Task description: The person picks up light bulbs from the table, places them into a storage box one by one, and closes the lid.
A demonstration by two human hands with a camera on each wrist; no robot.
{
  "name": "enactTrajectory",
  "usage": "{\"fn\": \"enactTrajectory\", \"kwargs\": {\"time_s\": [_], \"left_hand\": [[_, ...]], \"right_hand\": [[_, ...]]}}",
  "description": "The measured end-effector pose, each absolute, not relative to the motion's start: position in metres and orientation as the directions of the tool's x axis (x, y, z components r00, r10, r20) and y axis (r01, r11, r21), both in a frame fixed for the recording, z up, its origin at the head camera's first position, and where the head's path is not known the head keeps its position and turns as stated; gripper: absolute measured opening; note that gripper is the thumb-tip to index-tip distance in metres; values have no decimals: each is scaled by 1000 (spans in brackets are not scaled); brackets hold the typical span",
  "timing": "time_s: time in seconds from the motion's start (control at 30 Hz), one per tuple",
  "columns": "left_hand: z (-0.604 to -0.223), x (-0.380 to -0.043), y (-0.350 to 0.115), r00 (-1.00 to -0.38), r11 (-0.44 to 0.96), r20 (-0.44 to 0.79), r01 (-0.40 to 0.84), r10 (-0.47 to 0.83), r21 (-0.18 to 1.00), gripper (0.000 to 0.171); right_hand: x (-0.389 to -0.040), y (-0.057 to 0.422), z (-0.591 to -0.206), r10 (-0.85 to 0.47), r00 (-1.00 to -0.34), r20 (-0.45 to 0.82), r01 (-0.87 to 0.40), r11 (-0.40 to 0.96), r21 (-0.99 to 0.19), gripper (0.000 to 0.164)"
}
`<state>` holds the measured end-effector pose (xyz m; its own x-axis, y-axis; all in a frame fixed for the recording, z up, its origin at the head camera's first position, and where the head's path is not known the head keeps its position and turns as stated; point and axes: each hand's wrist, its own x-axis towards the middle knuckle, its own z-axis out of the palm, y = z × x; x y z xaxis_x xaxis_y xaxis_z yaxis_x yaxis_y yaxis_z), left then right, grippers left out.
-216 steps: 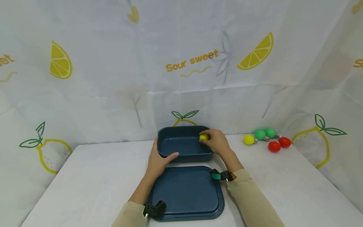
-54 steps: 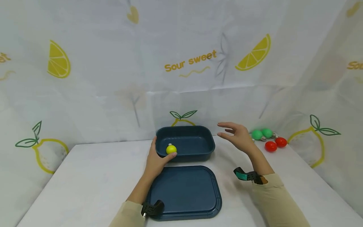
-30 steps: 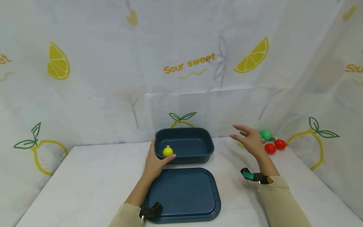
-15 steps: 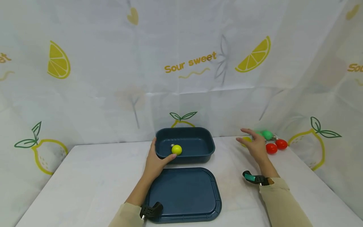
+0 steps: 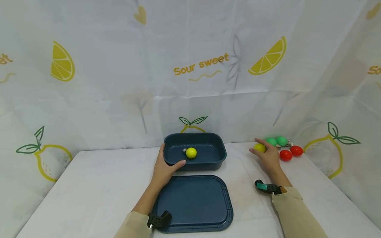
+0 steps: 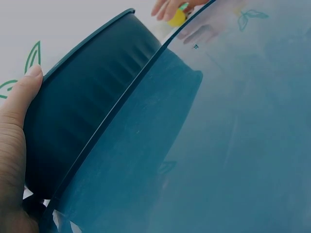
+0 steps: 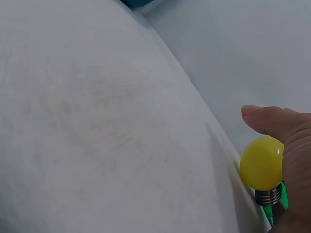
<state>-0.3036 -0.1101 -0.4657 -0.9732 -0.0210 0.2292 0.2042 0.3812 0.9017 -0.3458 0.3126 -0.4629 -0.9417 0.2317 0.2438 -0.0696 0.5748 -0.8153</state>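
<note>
Yellow bulb, right of the box: my right hand is parted around it, nothing gripped; pinching squarely at its widest seems best. My left hand grips the box.

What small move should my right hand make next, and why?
I'd probably close the right hand gently on the yellow bulb beside its thumb: thumb and fingers bracket that bulb, but the thumb tip isn't pressed on it in the right wrist view. The left hand holds the dark blue container, where another yellow bulb lies.
</note>
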Motion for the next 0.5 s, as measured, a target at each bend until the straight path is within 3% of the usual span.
{"fn": "enactTrajectory", "kwargs": {"time_s": [0.3, 0.5], "left_hand": [[-464, -304, -110, -973, 388, 228, 203, -20, 899, 113], [-464, -304, -109, -974, 392, 225, 199, -22, 898, 114]], "right_hand": [[-345, 311, -467, 203, -940, 275, -88, 634, -768, 42], [-346, 310, -468, 186, -951, 247, -64, 663, -746, 50]]}}
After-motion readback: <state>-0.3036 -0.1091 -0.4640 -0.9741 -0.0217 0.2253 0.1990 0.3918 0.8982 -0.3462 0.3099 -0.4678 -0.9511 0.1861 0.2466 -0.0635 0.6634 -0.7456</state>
